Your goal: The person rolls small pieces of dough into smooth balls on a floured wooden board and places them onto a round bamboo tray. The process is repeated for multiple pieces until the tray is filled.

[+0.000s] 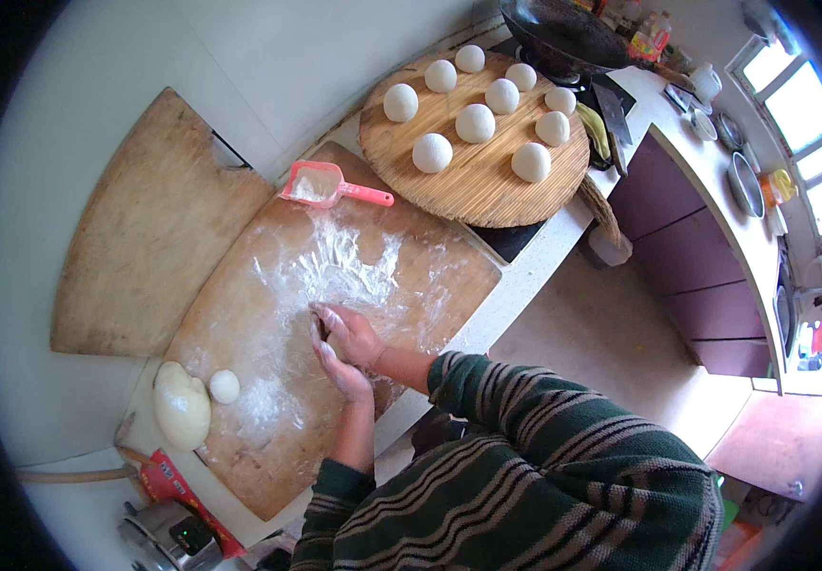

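Observation:
My left hand (342, 372) and my right hand (355, 337) are cupped together over the floured wooden board (439, 278). Between the palms shows a sliver of pale dough (332, 347); the fingers hide most of it. White flour (350, 260) is smeared on the board beyond my fingertips, and both hands are dusted with it. To the left lie a small dough ball (225, 387) and a large smooth lump of dough (181, 407), side by side near the board's edge. A pink plastic scoop (315, 183) holding some flour rests at the far side.
A round wooden board (418, 193) bears several dough balls (474, 123). Behind it stands a black wok (568, 36), near a cleaver (611, 113). Another wooden board (147, 243) leans against the wall. A red packet (183, 492) and a metal cooker (172, 535) sit lower left.

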`<state>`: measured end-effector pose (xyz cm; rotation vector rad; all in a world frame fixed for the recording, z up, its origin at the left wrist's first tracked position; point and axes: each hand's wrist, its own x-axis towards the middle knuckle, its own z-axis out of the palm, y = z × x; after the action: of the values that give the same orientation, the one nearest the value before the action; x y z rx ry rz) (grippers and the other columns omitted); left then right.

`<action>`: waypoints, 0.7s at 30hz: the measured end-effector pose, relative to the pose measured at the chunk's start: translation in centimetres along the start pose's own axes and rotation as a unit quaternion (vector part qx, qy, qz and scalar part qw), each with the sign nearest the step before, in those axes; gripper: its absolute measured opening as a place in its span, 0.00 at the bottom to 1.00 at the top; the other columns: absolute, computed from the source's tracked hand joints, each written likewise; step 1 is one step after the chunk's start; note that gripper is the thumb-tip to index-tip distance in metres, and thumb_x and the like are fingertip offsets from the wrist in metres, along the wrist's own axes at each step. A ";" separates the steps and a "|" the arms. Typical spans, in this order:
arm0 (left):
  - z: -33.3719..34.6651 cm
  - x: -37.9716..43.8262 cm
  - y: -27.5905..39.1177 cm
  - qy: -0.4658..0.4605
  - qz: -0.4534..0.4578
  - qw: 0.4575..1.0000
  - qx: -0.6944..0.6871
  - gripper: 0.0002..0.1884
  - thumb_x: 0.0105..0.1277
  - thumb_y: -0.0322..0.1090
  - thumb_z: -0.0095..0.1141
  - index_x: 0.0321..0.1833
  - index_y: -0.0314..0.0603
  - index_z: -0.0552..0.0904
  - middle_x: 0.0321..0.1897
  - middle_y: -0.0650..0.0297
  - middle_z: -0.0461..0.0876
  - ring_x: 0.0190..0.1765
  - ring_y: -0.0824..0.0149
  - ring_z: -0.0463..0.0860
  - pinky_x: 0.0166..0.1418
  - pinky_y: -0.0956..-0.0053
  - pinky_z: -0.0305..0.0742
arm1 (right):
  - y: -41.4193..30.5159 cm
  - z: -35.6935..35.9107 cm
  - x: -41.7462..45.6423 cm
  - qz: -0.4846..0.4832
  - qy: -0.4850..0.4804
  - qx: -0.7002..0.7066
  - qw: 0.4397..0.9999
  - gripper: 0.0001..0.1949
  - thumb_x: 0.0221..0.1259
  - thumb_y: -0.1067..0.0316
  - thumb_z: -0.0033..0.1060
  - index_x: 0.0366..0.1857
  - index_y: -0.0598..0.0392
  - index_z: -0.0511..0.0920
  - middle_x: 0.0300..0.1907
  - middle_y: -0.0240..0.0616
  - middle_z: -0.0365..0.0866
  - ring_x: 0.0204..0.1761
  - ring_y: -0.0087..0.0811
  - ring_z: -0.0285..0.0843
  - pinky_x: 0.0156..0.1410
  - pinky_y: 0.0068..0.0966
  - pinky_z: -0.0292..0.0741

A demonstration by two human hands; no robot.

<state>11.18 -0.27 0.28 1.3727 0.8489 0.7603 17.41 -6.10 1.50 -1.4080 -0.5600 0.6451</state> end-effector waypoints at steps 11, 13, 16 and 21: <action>-6.3 1.0 -1.1 0.094 0.057 0.993 -0.037 0.26 0.73 0.45 0.35 0.62 0.26 0.65 0.60 0.45 0.69 0.63 0.56 0.70 0.69 0.64 0.62 | 1.4 -1.1 -2.0 -0.225 -0.128 -0.182 0.949 0.37 0.49 0.59 0.68 0.65 0.58 0.61 0.65 0.53 0.62 0.66 0.48 0.61 0.70 0.38 0.59; -6.6 0.6 -1.2 0.077 0.041 0.996 -0.007 0.22 0.73 0.40 0.36 0.60 0.27 0.66 0.58 0.46 0.71 0.60 0.57 0.72 0.67 0.65 0.65 | 1.7 -0.7 -1.3 -0.203 -0.130 -0.172 0.955 0.36 0.42 0.63 0.71 0.59 0.57 0.66 0.60 0.52 0.67 0.63 0.50 0.63 0.67 0.39 0.62; -6.2 0.8 -1.3 0.056 0.060 0.997 0.010 0.19 0.72 0.35 0.39 0.59 0.27 0.67 0.55 0.48 0.74 0.57 0.58 0.74 0.64 0.66 0.67 | 1.3 -0.3 -1.2 -0.143 -0.076 -0.130 0.978 0.33 0.39 0.67 0.73 0.55 0.55 0.69 0.54 0.49 0.72 0.59 0.47 0.68 0.64 0.38 0.66; -6.2 1.2 -1.9 0.046 0.074 0.996 0.013 0.14 0.69 0.29 0.43 0.55 0.30 0.70 0.49 0.51 0.77 0.53 0.61 0.76 0.62 0.68 0.69 | -2.9 -5.9 -1.0 0.062 0.071 0.048 0.994 0.28 0.42 0.77 0.72 0.52 0.51 0.71 0.50 0.36 0.74 0.54 0.29 0.72 0.56 0.25 0.72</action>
<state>6.36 3.78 -1.76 1.4444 0.8371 0.9357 21.03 -11.11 3.85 -1.3929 -0.3272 0.6551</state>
